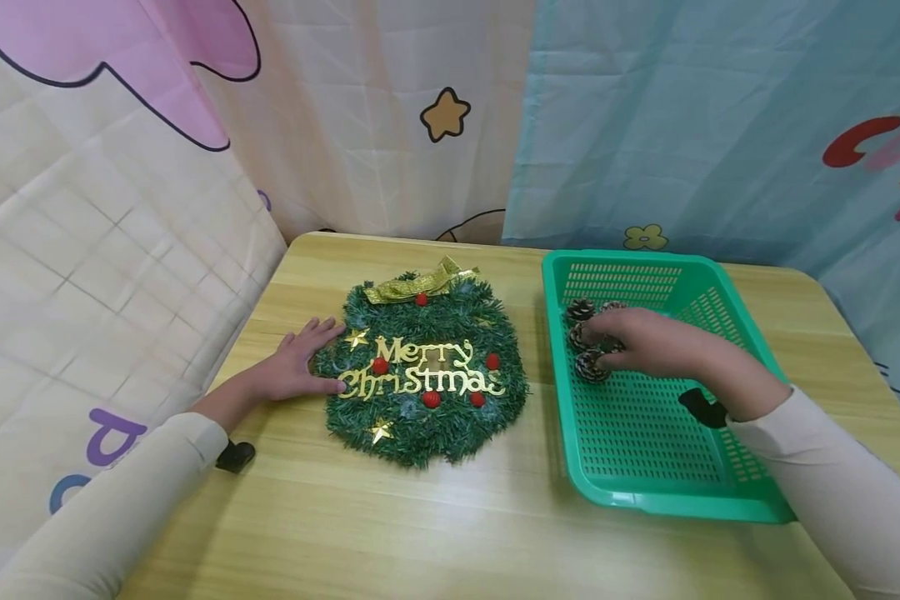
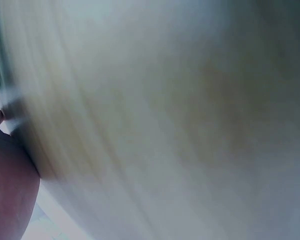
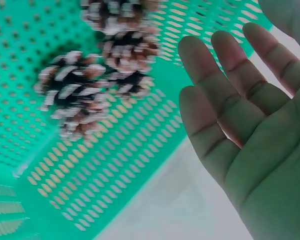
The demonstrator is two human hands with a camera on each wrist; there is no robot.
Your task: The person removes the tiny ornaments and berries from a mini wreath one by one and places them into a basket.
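A green Christmas wreath (image 1: pixel 427 433) with gold "Merry Christmas" lettering (image 1: pixel 423 367), red berries, gold stars and a gold ribbon (image 1: pixel 420 287) lies flat on the table. At its left edge, my left hand (image 1: pixel 296 367) rests with spread fingers touching the greenery. The left wrist view shows mostly blurred tabletop and part of that hand (image 2: pixel 10 185). My right hand (image 1: pixel 645 342) reaches over the green plastic basket (image 1: pixel 558 392), above several white-tipped pine cones (image 1: pixel 592 367) at its left side. In the right wrist view its fingers (image 3: pixel 205 65) extend beside the pine cones (image 3: pixel 72 90), holding none.
The slotted basket stands on the right of the wooden table (image 1: pixel 450 533), its raised rim beside the wreath. Printed curtains (image 1: pixel 390 125) hang behind the table and along its left side. A dark strap end (image 1: pixel 236 457) shows at the left wrist.
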